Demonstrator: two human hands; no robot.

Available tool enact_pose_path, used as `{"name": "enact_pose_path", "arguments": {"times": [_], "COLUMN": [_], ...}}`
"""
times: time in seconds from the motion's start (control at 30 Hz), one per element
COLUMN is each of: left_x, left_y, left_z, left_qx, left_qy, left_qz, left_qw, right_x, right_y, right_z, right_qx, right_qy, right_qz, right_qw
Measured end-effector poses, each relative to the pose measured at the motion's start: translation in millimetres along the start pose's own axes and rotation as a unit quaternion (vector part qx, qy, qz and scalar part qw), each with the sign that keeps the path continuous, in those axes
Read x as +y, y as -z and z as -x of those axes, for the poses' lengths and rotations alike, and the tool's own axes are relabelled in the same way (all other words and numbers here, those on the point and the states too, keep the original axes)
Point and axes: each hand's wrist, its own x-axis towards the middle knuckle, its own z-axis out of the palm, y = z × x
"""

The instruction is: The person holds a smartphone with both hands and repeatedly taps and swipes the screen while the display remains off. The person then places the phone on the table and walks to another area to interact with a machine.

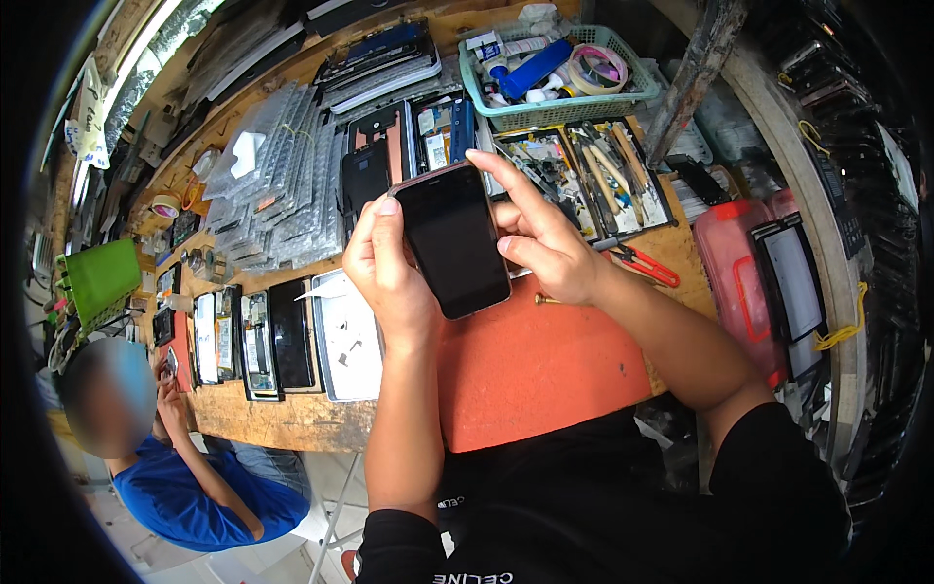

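A black smartphone (452, 243) with a dark screen is held up over the orange-red work mat (535, 370). My left hand (386, 263) grips its left edge, the thumb lying along the upper corner. On the other side, my right hand (550, 238) has its index finger stretched to the top right corner and its thumb near the right edge; its other fingers are partly hidden behind the phone. Just right of that hand lie red-handled pliers (647, 265). A small brass-coloured piece (547, 300) rests on the mat below it.
Left of the mat are a white tray (348, 341) with small parts and several opened phones (258, 341). Behind are bubble-wrap sleeves (282, 185), a tool box (623, 175) and a green basket (564, 112). A person in blue (204, 492) sits at left; a red case (735, 292) stands right.
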Motion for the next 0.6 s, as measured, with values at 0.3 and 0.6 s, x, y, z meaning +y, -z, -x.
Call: {"name": "enact_pose_path", "arguments": {"times": [0.3, 0.6], "left_x": [0, 3], "left_y": [-6, -4], "left_z": [1, 1], "left_qx": [0.019, 0.022], "left_qy": [0.002, 0.006], "left_qz": [0.005, -0.018], "left_qw": [1.000, 1.000], "right_x": [2, 1], "right_y": [-5, -2], "right_z": [3, 0], "right_qx": [0.024, 0.008], "right_qy": [0.042, 0.016], "right_qz": [0.043, 0.039], "right_qw": [0.998, 0.999]}}
